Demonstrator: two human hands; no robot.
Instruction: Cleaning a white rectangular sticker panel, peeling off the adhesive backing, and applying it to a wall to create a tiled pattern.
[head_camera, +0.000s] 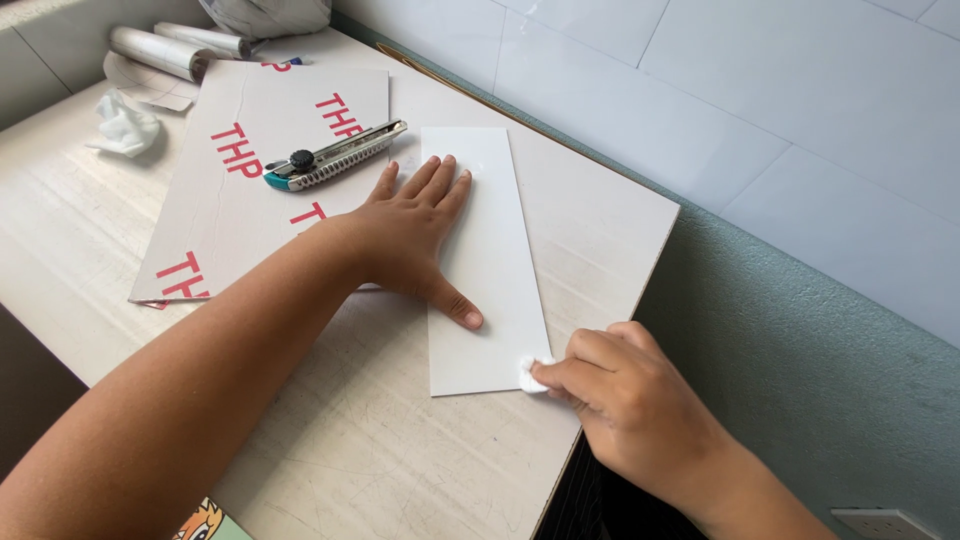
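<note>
White panel (490, 270) is pinned flat on the counter (400, 450) by the spread left hand (410, 235); a small white wad (533, 375), pinched in the right hand (620, 390), is best rubbed firmly along the near corner.

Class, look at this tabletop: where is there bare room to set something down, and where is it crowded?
Bare room: right of the white panel up to the table edge, and the near tabletop below the left hand. Crowded: the far left, around the board, utility knife and rolls.

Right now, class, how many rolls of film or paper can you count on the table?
2. The front roll and the back roll lie side by side at the table's far left corner. More may be hidden beyond the frame.
</note>
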